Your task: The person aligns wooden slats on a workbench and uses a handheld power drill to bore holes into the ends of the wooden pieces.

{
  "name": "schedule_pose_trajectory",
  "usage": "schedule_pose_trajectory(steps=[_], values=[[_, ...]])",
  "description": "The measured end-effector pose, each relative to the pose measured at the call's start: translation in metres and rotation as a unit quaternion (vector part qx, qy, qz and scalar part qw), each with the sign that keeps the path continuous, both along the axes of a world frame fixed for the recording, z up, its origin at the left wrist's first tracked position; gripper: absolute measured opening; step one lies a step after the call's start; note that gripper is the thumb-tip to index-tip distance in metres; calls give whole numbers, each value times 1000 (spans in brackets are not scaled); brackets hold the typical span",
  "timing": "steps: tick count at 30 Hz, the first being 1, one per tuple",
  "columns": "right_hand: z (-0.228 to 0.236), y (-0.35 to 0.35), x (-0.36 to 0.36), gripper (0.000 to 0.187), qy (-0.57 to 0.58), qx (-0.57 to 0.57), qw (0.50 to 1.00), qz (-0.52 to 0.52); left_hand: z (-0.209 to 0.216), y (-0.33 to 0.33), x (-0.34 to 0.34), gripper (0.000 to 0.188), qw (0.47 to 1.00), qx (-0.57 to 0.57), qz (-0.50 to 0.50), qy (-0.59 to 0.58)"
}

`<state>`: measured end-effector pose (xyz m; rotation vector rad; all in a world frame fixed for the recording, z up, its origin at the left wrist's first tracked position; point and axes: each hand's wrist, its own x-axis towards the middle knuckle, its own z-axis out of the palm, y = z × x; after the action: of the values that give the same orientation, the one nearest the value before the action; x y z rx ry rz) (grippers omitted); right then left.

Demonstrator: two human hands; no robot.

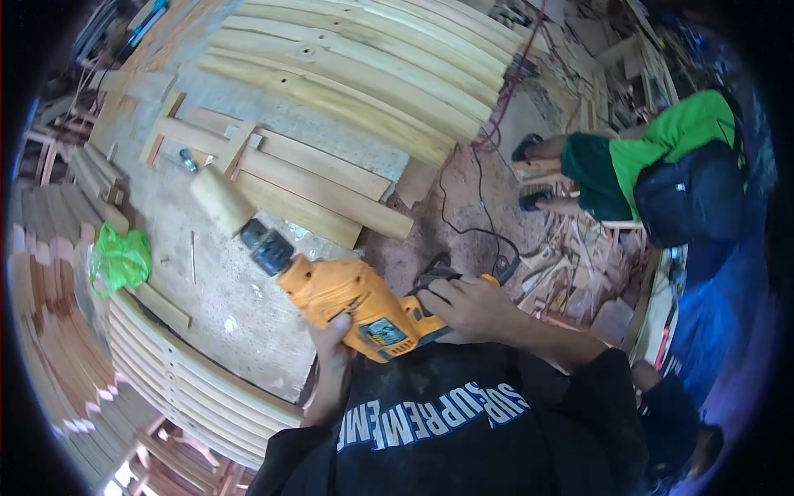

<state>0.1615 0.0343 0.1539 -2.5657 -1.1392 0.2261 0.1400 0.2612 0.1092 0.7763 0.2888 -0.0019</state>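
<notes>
An orange electric drill [347, 298] with a black chuck [266, 246] carries a pale wooden cylinder [220, 199] at its tip, pointing up-left over the workbench. My right hand [470, 307] grips the drill's handle at the rear. My left hand [332, 347] supports the drill's body from below. The drill's black cord [475, 219] trails away across the floor toward the back.
Long curved wooden slats [364, 66] lie stacked at the back and more [190, 388] at the front left. Flat boards [314, 178] rest on the bench, beside a green plastic bag [120, 260]. Another person in a green shirt [670, 153] crouches at right among wood scraps.
</notes>
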Motion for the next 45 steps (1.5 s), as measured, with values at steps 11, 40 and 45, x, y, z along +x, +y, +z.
schedule_pose_trajectory(steps=[11,40,45], values=[[-51,-146,83,56,-24,74,992,103,-17,-164,44,66,991,36,124,-19],[-79,-322,87,61,137,-90,934,319,-94,-384,-31,41,931,-135,293,171],[-90,-324,71,63,170,-101,937,289,-86,-371,-40,41,940,-126,266,172]])
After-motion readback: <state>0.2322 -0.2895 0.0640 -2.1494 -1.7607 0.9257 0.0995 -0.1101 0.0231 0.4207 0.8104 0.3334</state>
